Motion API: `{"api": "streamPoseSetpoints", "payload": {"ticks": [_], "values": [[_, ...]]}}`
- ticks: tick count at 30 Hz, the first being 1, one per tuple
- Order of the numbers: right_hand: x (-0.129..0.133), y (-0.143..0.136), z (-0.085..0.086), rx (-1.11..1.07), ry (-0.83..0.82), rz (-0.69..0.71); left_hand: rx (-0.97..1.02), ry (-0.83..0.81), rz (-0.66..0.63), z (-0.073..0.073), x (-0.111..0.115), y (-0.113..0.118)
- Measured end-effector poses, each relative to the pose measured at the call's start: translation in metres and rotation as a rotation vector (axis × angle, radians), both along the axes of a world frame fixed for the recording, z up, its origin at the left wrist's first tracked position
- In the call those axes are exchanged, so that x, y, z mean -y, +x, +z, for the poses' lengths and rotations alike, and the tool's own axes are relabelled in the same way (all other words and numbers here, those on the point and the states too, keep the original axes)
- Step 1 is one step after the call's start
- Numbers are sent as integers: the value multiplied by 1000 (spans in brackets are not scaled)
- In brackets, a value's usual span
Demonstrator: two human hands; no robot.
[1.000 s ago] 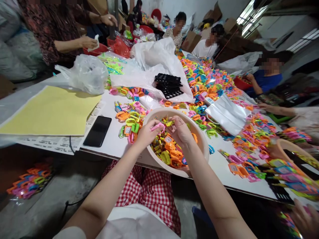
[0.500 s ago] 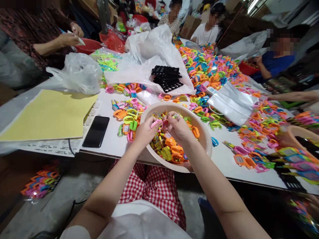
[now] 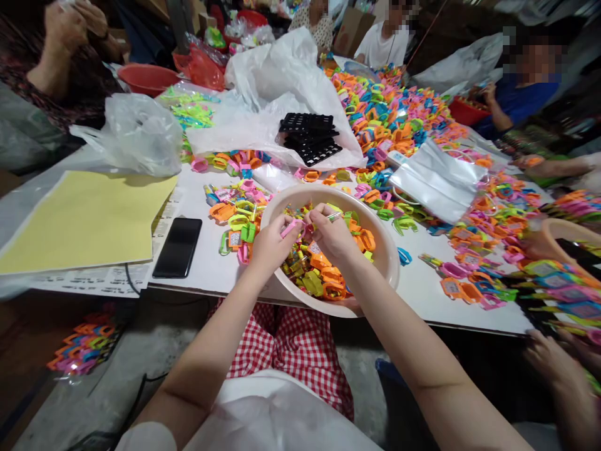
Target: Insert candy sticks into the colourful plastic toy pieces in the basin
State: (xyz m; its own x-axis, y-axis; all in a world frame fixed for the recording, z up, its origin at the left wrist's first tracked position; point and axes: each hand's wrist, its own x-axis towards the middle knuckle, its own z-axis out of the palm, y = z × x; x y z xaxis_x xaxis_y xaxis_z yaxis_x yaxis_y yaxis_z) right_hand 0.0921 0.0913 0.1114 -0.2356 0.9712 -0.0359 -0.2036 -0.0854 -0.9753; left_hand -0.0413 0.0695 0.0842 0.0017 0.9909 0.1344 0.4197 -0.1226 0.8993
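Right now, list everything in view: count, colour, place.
basin: one, beige, near table edge
second tub: one, beige, right edge
plastic pieces: many, multicoloured, in basin, across table
table: one, white, under basin
phone: one, black, basin's left
yellow sheet: one, yellow, table's left
clear bag: one, clear, behind yellow sheet
sheeting: count unclear, white, beyond basin
trays: several, black, on white sheeting
looped item: one, white, basin's right
red tubs: at least two, red, table edges
co-workers: at least five, mixed clothing, around table
trousers: one pair, red-white check, below table
left hand: one, over basin, holding pink piece
right hand: one, over basin, holding small item
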Motion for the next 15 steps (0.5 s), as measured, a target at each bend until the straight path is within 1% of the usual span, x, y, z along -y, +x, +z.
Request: {"api": "streamPoseSetpoints", "payload": {"ticks": [4, 8, 12, 15], "values": [[0, -3, -5, 21, -9, -59, -32, 3, 20, -2, 1, 0], [0, -9, -10, 23, -5, -172, -72, 15, 52, -4, 2, 1], [2, -15, -14, 81, 76, -300, -118, 37, 75, -4, 4, 3], [4, -18, -16, 79, 128, -378, -149, 29, 54, -3, 5, 3]]}}
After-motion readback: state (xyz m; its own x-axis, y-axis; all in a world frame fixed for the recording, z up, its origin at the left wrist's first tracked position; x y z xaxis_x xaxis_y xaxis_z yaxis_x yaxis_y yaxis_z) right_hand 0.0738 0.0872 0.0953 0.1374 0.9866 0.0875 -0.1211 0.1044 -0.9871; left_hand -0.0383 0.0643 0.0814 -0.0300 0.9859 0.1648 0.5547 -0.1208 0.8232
